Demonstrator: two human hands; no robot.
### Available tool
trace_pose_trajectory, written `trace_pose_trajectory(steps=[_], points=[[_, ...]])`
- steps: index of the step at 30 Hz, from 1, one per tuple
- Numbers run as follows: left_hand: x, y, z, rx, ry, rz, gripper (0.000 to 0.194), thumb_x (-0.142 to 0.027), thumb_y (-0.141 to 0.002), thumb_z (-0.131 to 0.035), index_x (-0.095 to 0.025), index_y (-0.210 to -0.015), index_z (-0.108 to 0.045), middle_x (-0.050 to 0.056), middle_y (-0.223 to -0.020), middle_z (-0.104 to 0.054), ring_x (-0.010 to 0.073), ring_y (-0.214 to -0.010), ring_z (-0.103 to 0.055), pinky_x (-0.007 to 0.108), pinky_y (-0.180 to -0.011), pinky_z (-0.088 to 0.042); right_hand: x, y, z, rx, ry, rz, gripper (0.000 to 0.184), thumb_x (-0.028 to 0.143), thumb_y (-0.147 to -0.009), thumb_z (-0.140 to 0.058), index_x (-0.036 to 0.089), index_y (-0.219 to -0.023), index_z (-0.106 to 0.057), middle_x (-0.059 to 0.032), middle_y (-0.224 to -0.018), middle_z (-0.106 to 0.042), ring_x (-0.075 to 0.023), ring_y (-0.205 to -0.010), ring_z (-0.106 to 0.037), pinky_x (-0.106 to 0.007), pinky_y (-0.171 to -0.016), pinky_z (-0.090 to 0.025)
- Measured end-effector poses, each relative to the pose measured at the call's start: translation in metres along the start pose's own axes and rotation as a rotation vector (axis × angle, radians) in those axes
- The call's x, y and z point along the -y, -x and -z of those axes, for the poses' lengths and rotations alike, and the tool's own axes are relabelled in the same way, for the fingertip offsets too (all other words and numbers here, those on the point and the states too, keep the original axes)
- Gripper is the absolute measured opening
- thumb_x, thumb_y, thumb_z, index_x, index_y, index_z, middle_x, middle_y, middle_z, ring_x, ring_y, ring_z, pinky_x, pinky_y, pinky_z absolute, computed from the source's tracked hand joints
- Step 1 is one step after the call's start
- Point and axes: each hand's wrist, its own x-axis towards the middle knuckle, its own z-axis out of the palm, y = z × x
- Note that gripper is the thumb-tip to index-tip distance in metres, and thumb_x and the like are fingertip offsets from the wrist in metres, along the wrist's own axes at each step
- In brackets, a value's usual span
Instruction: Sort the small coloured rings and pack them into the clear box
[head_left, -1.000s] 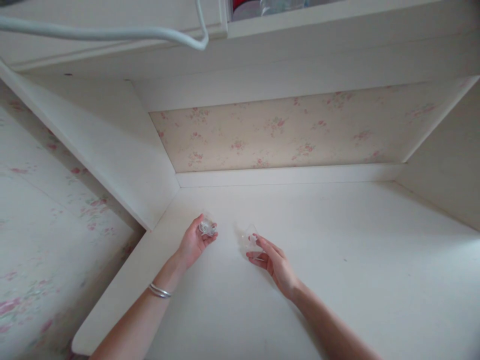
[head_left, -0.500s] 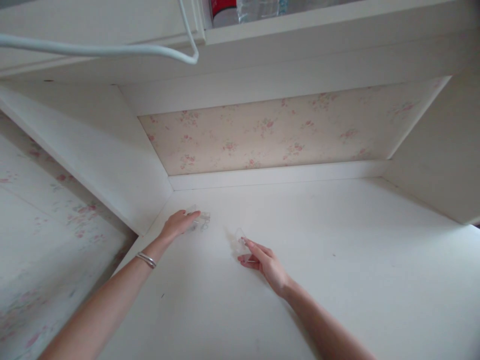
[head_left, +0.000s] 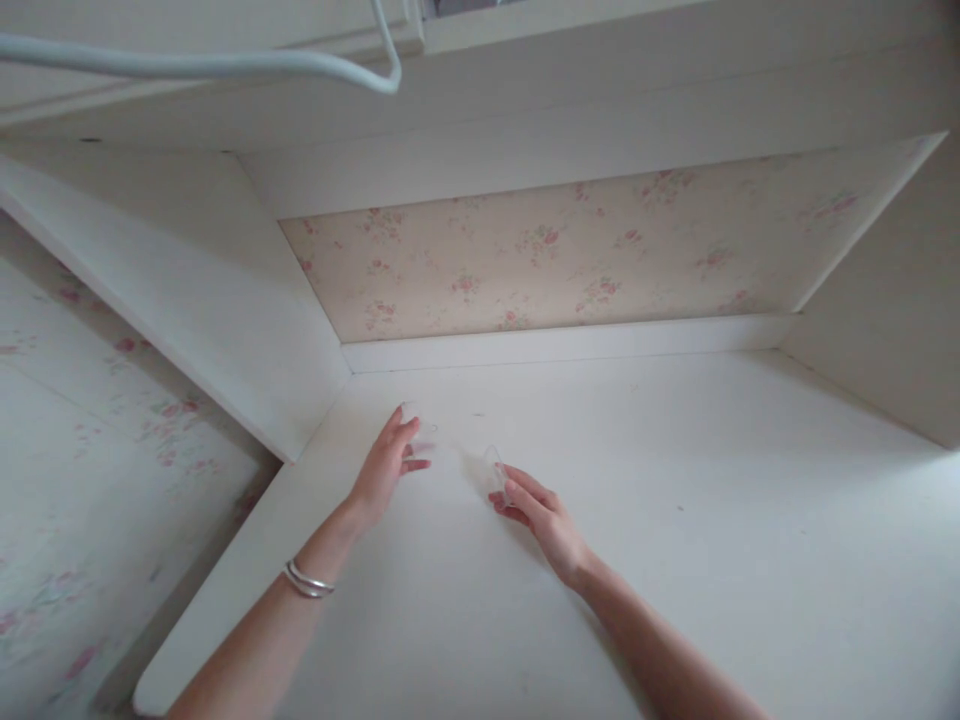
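My left hand is raised over the white desktop, towards its back left. Its fingers are partly bent around a small clear piece with a thin hook, which looks like a transparent adhesive hook; its edges are hard to make out. A silver bangle circles that wrist. To the right, my right hand pinches a clear plastic piece between thumb and fingers, tilted upward just above the surface. The exact shape of this see-through piece is faint, and the fingers cover its lower part.
White desktop stretches beneath both arms. A white side panel stands at left, and floral wallpaper shows behind. Overhead is a cabinet underside, with a white cable or tube crossing in front at upper left.
My left hand has lifted and turned, its fingers spreading more; the clear hooked pieces under it have moved with it. My right hand still grips its clear piece. The view has shifted slightly.
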Motion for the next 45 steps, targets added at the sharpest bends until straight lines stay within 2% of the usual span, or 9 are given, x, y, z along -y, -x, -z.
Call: trace_pose_trajectory(steps=[5, 11, 17, 23, 27, 31, 35, 40, 45], points=[[0.03, 0.031, -0.035, 0.253, 0.483, 0.15, 0.056, -0.037, -0.086, -0.055, -0.035, -0.136, -0.031, 0.006, -0.117, -0.058, 0.0212, -0.098, -0.063, 0.042, -0.09, -0.047, -0.003, -0.001, 0.0, -0.101, 0.22, 0.137, 0.045, 0.048, -0.082, -0.058, 0.029, -0.123, -0.058, -0.0068, -0.14, -0.041, -0.0207, -0.107, -0.055, -0.038, -0.095, -0.044], [0.049, 0.04, -0.055, 0.312, 0.759, 0.269, 0.044, -0.04, -0.087, -0.052, -0.029, -0.129, -0.04, 0.009, -0.119, -0.059, 0.022, -0.104, -0.061, 0.041, -0.095, -0.044, -0.009, -0.002, -0.002, -0.151, 0.261, 0.218, 0.045, 0.045, -0.082, -0.059, 0.029, -0.125, -0.056, -0.0075, -0.141, -0.038, -0.0202, -0.107, -0.056, -0.036, -0.093, -0.047], [0.058, 0.043, -0.061, 0.294, 0.763, 0.267, 0.043, -0.042, -0.088, -0.051, -0.03, -0.127, -0.039, 0.009, -0.123, -0.056, 0.0225, -0.108, -0.058, 0.041, -0.094, -0.043, -0.008, -0.002, -0.002, -0.176, 0.325, 0.217, 0.042, 0.043, -0.085, -0.056, 0.03, -0.125, -0.055, -0.0065, -0.141, -0.037, -0.0212, -0.111, -0.054, -0.038, -0.094, -0.047], [0.067, 0.053, -0.074, 0.254, 0.671, 0.141, 0.052, -0.034, -0.085, -0.058, -0.029, -0.13, -0.032, 0.008, -0.124, -0.056, 0.0204, -0.112, -0.055, 0.038, -0.095, -0.041, -0.012, 0.003, -0.006, -0.202, 0.627, 0.305, 0.046, 0.04, -0.082, -0.06, 0.03, -0.127, -0.053, -0.0067, -0.139, -0.04, -0.0256, -0.125, -0.041, -0.043, -0.102, -0.04], [0.079, 0.052, -0.077, 0.164, 0.532, 0.105, 0.06, -0.027, -0.078, -0.067, -0.029, -0.129, -0.035, 0.007, -0.124, -0.056, 0.0205, -0.115, -0.052, 0.037, -0.1, -0.038, -0.016, 0.004, -0.008, -0.202, 0.743, 0.388, 0.048, 0.036, -0.081, -0.062, 0.029, -0.127, -0.052, -0.0079, -0.135, -0.043, -0.0242, -0.118, -0.048, -0.041, -0.099, -0.043], [0.081, 0.048, -0.073, 0.199, 0.479, 0.144, 0.06, -0.025, -0.078, -0.067, -0.029, -0.128, -0.035, 0.006, -0.119, -0.059, 0.0214, -0.108, -0.057, 0.038, -0.095, -0.042, -0.016, 0.005, -0.01, -0.155, 0.757, 0.427, 0.049, 0.035, -0.076, -0.067, 0.029, -0.123, -0.057, -0.008, -0.134, -0.043, -0.0223, -0.108, -0.053, -0.037, -0.091, -0.048], [0.074, 0.047, -0.067, 0.304, 0.538, 0.213, 0.042, -0.037, -0.084, -0.057, -0.028, -0.121, -0.04, 0.007, -0.12, -0.057, 0.0222, -0.103, -0.059, 0.037, -0.084, -0.049, -0.011, 0.002, -0.008, -0.191, 0.614, 0.34, 0.043, 0.041, -0.078, -0.064, 0.028, -0.119, -0.06, -0.0079, -0.123, -0.05, -0.0214, -0.102, -0.055, -0.035, -0.085, -0.05], [0.074, 0.048, -0.065, 0.387, 0.405, 0.263, 0.043, -0.052, -0.086, -0.048, -0.025, -0.118, -0.043, 0.009, -0.112, -0.061, 0.0221, -0.088, -0.065, 0.036, -0.071, -0.053, -0.011, -0.006, 0.0, -0.298, 0.347, 0.115, 0.044, 0.05, -0.084, -0.053, 0.024, -0.119, -0.058, -0.0074, -0.104, -0.058, -0.0136, -0.067, -0.056, -0.027, -0.058, -0.048], [0.079, 0.048, -0.065, 0.403, 0.287, 0.261, 0.044, -0.056, -0.084, -0.047, -0.021, -0.11, -0.048, 0.007, -0.097, -0.064, 0.019, -0.071, -0.066, 0.031, -0.057, -0.054, -0.009, -0.007, 0.0, -0.219, 0.15, -0.063, 0.049, 0.055, -0.083, -0.051, 0.021, -0.117, -0.059, -0.0042, -0.085, -0.063, -0.016, -0.07, -0.056, -0.026, -0.06, -0.045]])
